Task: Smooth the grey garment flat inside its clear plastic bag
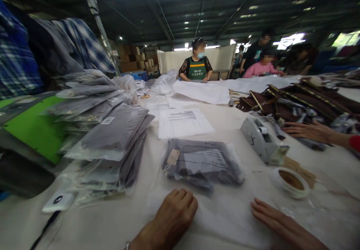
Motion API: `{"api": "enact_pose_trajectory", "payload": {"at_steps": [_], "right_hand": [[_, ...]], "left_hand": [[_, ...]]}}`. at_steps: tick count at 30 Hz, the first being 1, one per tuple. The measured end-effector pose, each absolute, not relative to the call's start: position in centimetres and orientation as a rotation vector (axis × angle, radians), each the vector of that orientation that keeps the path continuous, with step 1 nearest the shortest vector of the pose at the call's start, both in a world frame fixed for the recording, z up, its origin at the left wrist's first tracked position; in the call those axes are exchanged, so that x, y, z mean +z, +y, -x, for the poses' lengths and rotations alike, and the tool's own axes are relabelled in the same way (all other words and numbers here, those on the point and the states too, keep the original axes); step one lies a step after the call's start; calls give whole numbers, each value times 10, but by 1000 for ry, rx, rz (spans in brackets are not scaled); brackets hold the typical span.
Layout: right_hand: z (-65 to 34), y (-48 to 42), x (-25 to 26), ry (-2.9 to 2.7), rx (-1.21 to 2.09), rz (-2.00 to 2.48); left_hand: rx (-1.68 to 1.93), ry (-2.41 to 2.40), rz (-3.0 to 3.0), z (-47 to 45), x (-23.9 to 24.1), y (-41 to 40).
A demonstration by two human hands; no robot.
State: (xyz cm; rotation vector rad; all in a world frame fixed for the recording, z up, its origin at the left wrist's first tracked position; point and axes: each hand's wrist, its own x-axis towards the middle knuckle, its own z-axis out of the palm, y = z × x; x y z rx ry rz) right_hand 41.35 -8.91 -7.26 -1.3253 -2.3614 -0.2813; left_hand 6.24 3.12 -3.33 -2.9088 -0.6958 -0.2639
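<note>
A dark folded garment in a clear plastic bag [201, 164] lies on the white table in front of me. My left hand [176, 214] rests on the near, empty end of that bag with its fingers curled under. My right hand [277, 222] lies flat on the bag's right edge, fingers stretched out and together. Neither hand grips anything I can make out.
A tall slanting stack of bagged grey garments [112, 141] stands at the left. A grey tape dispenser [260, 139] and a roll of tape [291, 182] sit at the right, near another person's hand [306, 130]. Printed white bags [182, 122] lie beyond. People work at the table's far end.
</note>
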Motion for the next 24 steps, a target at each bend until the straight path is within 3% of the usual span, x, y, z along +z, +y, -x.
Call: {"api": "enact_pose_trajectory", "payload": {"at_steps": [6, 11, 17, 24], "right_hand": [[-405, -86, -48, -2393, -297, 1322], [-411, -85, -51, -2380, -253, 1462], [-412, -82, -49, -2382, -200, 1423], [-426, -80, -62, -2292, -187, 1482]], "left_hand": [[-376, -775, 2864, -87, -32, 44], [-253, -942, 2973, -90, -18, 45], [-626, -998, 3144, -82, -12, 44], [-184, -930, 3266, -95, -2, 49]]}}
